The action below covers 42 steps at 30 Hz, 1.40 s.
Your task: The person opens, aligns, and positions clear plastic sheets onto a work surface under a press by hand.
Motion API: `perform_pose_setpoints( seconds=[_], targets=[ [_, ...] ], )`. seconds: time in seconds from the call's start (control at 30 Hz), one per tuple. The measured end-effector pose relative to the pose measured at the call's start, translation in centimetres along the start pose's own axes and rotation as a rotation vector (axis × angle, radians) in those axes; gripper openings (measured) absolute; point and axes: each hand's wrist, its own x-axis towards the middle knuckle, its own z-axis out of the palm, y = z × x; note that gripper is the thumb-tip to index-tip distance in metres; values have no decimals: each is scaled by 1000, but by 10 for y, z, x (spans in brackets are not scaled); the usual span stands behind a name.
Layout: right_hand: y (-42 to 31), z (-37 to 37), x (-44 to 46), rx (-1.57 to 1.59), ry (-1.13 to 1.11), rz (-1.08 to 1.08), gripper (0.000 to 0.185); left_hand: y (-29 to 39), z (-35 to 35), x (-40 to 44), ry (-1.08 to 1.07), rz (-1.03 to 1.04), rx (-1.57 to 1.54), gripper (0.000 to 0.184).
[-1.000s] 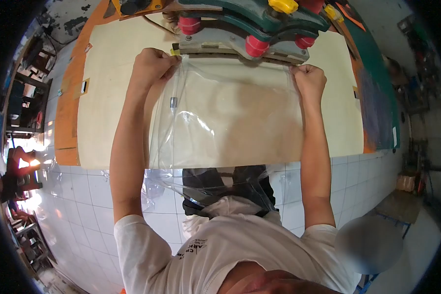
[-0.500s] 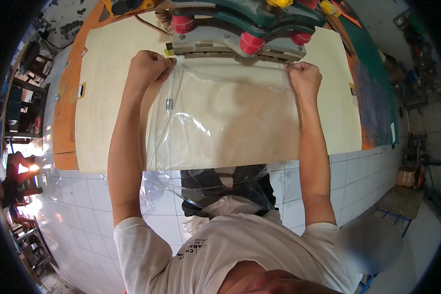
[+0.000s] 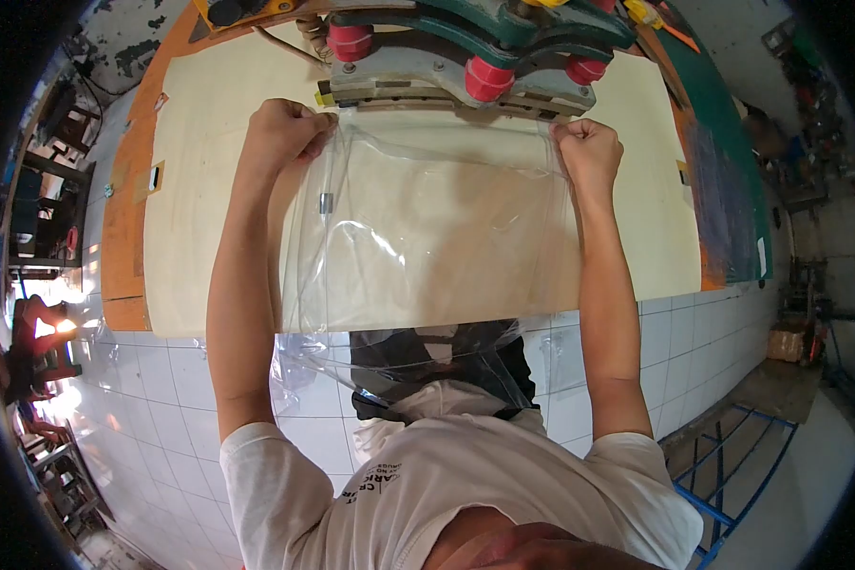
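Note:
A clear plastic sheet [image 3: 446,228] lies over the cream table covering, and its lower part hangs past the front edge. My left hand [image 3: 290,138] is closed on the sheet's top left corner. At the top right corner, my right hand [image 3: 589,154] pinches the sheet with curled fingers. The sheet's top edge lies along a long metal bar [image 3: 446,93] of a green machine [image 3: 427,24] with red knobs. A small silver zipper slider [image 3: 326,203] sits on the sheet's left side.
The cream covering [image 3: 199,218] lies on an orange board [image 3: 123,275]. Dark green matting [image 3: 746,218] is at the right. A blue metal frame [image 3: 731,475] stands at the lower right on the floor, and shelving with stools lines the left side.
The table and machine have shifted slightly left in view. Both hands keep their hold on the sheet's corners. A blurred grey round patch at the lower right is gone, showing the blue frame.

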Motion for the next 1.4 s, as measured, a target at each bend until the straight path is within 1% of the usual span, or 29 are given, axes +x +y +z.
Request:
perform_pose_setpoints(
  seconds=[0.03,0.1,0.2,0.4,0.53,0.6,0.7,0.93,1.0,1.1,1.23,1.4],
  targets=[
    [0,-1,0,0,0,1,20,0,0,0,0,0,0,39],
    [-1,-1,-1,-10,-10,-11,19,1,-1,0,-21,-12,9,29],
    [-2,-1,-1,-20,-10,-16,18,-4,-1,2,-39,29,-5,31],
    [2,0,1,-29,2,-49,19,8,-3,-8,9,27,56,35],
    [-2,-2,-1,-18,-8,-51,19,4,-1,-4,16,19,24,37],
    [-4,-3,-1,-25,-17,-13,20,7,0,-4,34,-55,0,38],
    [-7,-4,-2,-65,-16,0,21,12,-1,-10,40,-23,26,37],
    [-12,-7,-4,-60,-17,25,23,7,-1,-5,34,-48,59,36],
    [-7,-5,-3,-56,-5,-14,23,7,0,-6,53,3,68,33],
    [-6,-4,-2,-40,-8,-26,23,8,0,-8,58,2,26,34],
    [-5,-3,-1,-46,-13,-31,22,9,-2,-9,47,-18,45,35],
    [-1,-2,0,-45,-15,-26,20,8,-2,-9,34,22,48,34]
  ],
)
